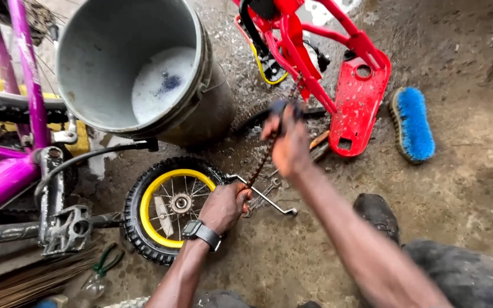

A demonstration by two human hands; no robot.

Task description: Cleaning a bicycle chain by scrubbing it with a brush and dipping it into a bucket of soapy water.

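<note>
A rusty bicycle chain [263,159] stretches taut between my two hands. My left hand [225,205], with a black watch on its wrist, grips the chain's lower end just above a small wheel [164,208] with a yellow rim and black tyre. My right hand [286,142] is raised and blurred, closed on a dark cloth or brush [283,107] against the chain's upper part. Behind it lies a small red bicycle frame [315,63] with its red chain guard [358,108].
A grey bucket [138,68] with soapy water stands at the upper left. A purple bicycle [12,165] with pedal fills the left edge. A blue scrub brush [413,122] lies right. Spanners [266,197] rest on the wet concrete; pliers [106,262] lie at lower left. My shoe [378,214] is nearby.
</note>
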